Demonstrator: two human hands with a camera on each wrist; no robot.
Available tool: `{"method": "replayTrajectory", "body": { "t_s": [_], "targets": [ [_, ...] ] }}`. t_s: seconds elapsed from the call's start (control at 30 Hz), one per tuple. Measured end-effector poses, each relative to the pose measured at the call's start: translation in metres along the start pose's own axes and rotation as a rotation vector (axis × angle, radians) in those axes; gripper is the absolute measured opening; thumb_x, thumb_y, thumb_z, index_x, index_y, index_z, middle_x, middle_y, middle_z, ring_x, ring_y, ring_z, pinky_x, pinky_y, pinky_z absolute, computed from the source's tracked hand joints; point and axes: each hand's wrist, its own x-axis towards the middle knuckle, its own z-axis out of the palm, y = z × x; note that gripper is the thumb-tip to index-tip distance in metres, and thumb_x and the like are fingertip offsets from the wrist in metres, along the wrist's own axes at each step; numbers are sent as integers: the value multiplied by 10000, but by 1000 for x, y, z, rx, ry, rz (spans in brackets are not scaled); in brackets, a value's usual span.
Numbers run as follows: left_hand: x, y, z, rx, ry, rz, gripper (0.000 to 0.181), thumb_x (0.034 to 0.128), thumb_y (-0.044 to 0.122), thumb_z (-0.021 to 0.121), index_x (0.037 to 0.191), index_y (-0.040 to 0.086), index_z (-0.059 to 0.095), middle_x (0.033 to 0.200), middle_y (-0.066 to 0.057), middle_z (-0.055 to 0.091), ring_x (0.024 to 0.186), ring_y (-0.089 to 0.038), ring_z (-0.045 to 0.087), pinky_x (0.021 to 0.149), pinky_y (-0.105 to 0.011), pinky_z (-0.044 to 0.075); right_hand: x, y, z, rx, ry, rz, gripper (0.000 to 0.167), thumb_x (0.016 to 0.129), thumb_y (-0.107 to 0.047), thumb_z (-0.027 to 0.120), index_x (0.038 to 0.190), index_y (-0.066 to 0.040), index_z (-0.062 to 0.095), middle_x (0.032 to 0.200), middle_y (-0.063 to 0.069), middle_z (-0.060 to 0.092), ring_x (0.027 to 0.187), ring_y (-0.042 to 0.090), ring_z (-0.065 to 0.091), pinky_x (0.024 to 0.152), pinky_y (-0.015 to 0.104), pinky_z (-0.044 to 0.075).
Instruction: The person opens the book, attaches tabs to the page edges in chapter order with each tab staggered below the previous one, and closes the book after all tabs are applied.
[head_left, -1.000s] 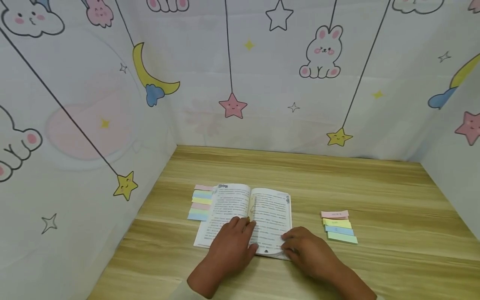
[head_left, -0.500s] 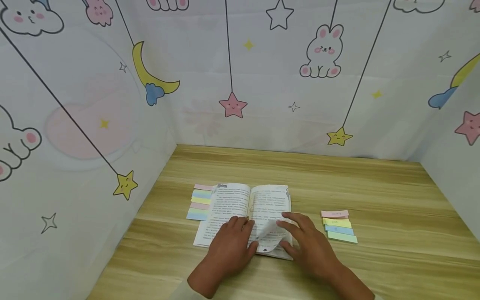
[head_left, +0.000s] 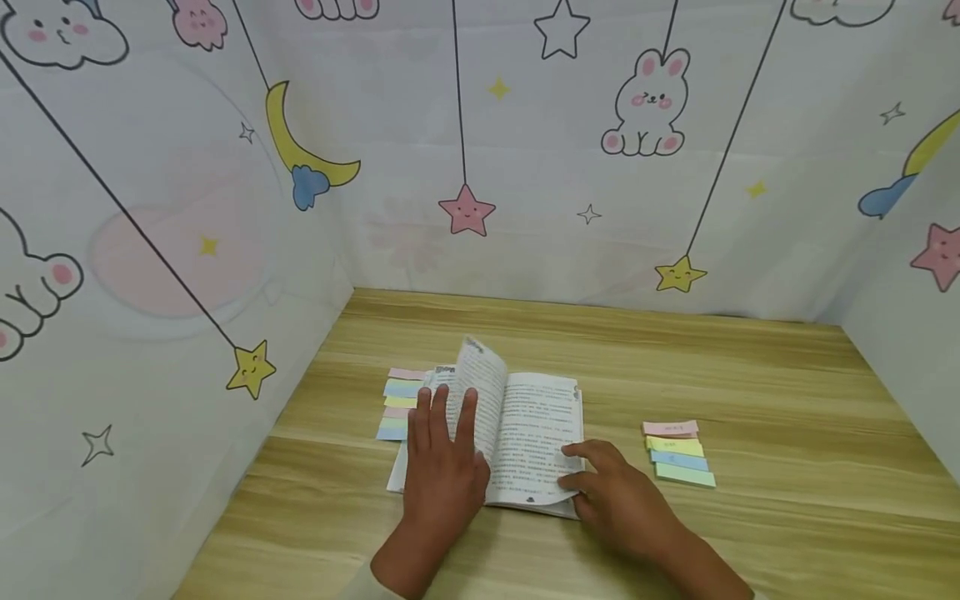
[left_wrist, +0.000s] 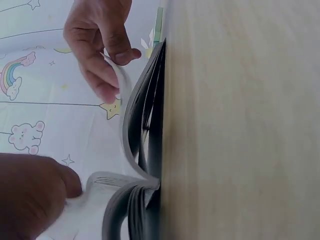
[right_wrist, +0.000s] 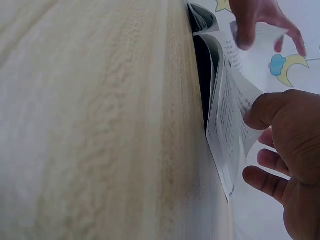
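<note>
An open book (head_left: pixel 536 442) with printed pages lies on the wooden table. One leaf (head_left: pixel 483 387) stands partly raised near the spine, leaning left. My left hand (head_left: pixel 442 475) is over the left page with fingers extended, against that leaf. At the book's right edge, my right hand (head_left: pixel 626 500) pinches the lower edge of the right-hand page; in the left wrist view that page edge (left_wrist: pixel 122 82) curves up between its thumb and fingers. Coloured sticky tabs (head_left: pixel 403 408) stick out from the book's left side.
To the right of the book, several coloured paper strips (head_left: pixel 678 454), pink, yellow, blue and green, lie overlapping on the table (head_left: pixel 787 433). White cloth walls (head_left: pixel 525 250) with cartoon prints enclose the table at the back and sides.
A leaf has gone from the right side to the left, where it stands half raised. My left hand has shifted from the spine and straightened its fingers. The right hand has returned to the page edge.
</note>
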Motion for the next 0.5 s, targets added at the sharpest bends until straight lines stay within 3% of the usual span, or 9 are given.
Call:
{"method": "replayTrajectory", "body": {
  "t_s": [0.07,0.13,0.2,0.27,0.37,0.5],
  "targets": [
    [1,-1,-2,71,-76,47,891,778,102,811,1567,197,409,1591,-257,300,1507,-485,162,1201,-628,193,0,1,1,-12,5,-22,231,727,-58,821,922,-181,818,1250,8,642,1203,229,585,773,335,591],
    [1,-2,-5,99,-198,157,774,809,133,838,1504,261,523,1623,-156,328,1541,-403,126,1234,-577,130,0,2,1,-25,1,-39,202,743,-71,831,917,-174,819,1226,2,649,1187,218,589,790,340,592],
    [1,-2,-6,96,-316,286,595,835,145,828,1390,255,643,1581,-53,433,1546,-318,178,1252,-496,131,0,2,1,-29,-8,-44,193,751,-79,839,920,-171,819,1213,-8,654,1180,207,591,812,347,592],
    [0,-3,-7,62,-395,379,380,878,146,786,1249,203,726,1483,14,550,1515,-254,287,1250,-415,172,0,3,1,-28,-19,-45,187,758,-84,844,925,-165,819,1204,-14,659,1177,201,591,831,354,590],
    [-1,-3,-8,4,-430,385,221,899,103,701,1114,128,746,1339,24,647,1454,-219,406,1234,-364,229,0,2,1,-18,-30,-35,183,765,-79,838,927,-162,817,1197,-20,666,1173,194,592,834,358,589],
    [-1,-2,-11,-42,-420,309,229,903,190,651,1089,88,737,1265,-15,671,1412,-247,461,1228,-399,251,1,1,1,-14,-33,-22,181,767,-77,836,922,-166,814,1189,-25,668,1171,190,592,827,356,589]
  ]
}}
